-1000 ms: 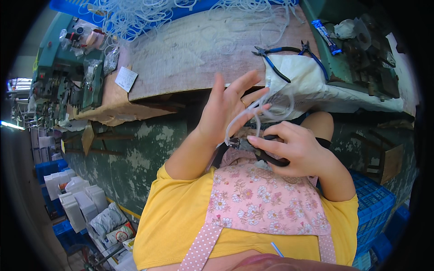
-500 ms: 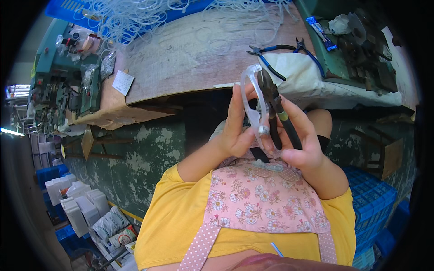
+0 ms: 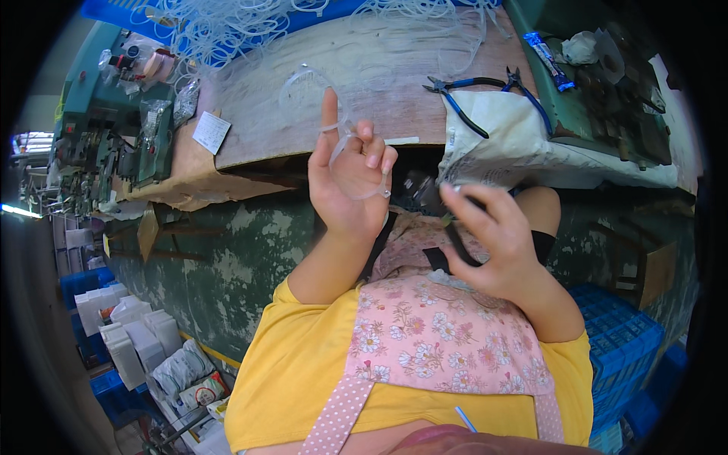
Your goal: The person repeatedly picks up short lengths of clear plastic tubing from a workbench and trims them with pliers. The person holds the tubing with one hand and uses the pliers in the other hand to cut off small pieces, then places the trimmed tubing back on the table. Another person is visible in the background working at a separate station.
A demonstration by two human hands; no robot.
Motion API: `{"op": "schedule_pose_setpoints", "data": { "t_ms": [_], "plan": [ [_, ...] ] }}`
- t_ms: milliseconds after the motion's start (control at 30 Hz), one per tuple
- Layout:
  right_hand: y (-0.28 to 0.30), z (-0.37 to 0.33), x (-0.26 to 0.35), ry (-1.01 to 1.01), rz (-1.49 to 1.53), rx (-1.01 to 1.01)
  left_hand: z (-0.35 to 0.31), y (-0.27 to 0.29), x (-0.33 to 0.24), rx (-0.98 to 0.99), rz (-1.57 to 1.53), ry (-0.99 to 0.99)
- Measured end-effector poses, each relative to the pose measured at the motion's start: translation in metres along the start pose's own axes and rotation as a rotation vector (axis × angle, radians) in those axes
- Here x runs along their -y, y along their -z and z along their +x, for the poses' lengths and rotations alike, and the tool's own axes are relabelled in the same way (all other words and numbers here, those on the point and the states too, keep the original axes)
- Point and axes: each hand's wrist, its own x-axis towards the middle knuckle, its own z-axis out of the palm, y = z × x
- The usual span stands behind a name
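Note:
My left hand (image 3: 347, 186) is raised before the table edge with its index finger pointing up. A clear, looped plastic strip (image 3: 341, 142) hangs on that hand, one ring around the finger and its lower end across the palm by the curled fingers. Lower and to the right, my right hand (image 3: 497, 246) grips dark-handled cutting pliers (image 3: 428, 195), which are smeared by motion. The pliers' head points toward my left hand, apart from the plastic piece. Across my lap lies a pink flowered apron (image 3: 436, 334), with small clear scraps (image 3: 447, 279) on it.
Tangled clear plastic loops (image 3: 227, 30) overflow a blue bin (image 3: 334, 11) at the back. Two blue-handled nippers (image 3: 462, 82) (image 3: 531, 95) lie on white cloth (image 3: 493, 125). Green machines (image 3: 155, 140) stand left and right. Blue crates (image 3: 614, 326) are at lower right.
My hands have moved apart. The left has carried the plastic piece up and left, its index finger now extended; the right has drawn the pliers away and lowered their tips.

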Motion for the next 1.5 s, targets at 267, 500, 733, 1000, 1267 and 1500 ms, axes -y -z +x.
{"op": "schedule_pose_setpoints", "data": {
  "t_ms": [267,500,733,1000,1267,1500],
  "plan": [
    [-0.005,-0.007,0.010,0.030,-0.220,0.134,-0.006,-0.017,-0.004,-0.020,-0.058,-0.051],
    [-0.001,-0.007,0.014,0.013,-0.233,0.195,-0.007,-0.015,-0.006,0.051,-0.039,-0.112],
    [-0.002,-0.010,0.014,-0.002,-0.228,0.203,-0.010,-0.021,-0.005,0.032,0.007,-0.139],
    [-0.002,-0.009,-0.006,0.156,-0.317,0.172,0.001,-0.021,-0.015,0.055,-0.070,0.230],
    [0.012,-0.001,-0.015,-0.008,-0.140,0.085,0.009,-0.019,-0.016,0.069,-0.135,0.365],
    [-0.005,-0.010,-0.005,0.105,-0.260,0.128,0.010,-0.014,-0.013,0.077,-0.169,0.342]
  ]
}}
